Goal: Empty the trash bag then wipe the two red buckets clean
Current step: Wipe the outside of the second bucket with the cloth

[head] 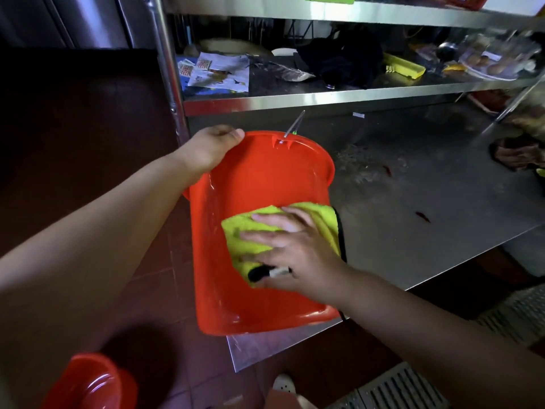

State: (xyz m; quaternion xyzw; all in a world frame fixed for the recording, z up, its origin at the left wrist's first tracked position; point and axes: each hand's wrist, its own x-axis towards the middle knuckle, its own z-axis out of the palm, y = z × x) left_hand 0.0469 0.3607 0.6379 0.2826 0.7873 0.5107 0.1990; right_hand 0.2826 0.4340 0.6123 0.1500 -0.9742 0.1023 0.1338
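A red bucket [253,178] lies tilted on its side at the left corner of a steel table, its mouth toward the shelves. My left hand [211,149] grips its far rim. My right hand [295,249] presses a yellow-green cloth [253,231] flat against the bucket's wall, fingers spread straight. A black and white tag shows at the cloth's edge under my thumb. A second red bucket [91,382] stands on the floor at the lower left, partly cut off by the frame.
The steel table [413,216] has crumbs and small red scraps on it. A shelf [324,84] behind holds papers, a black bag and a yellow tray. Another person's hand [516,152] is at the right edge. Floor grates [407,388] lie at lower right.
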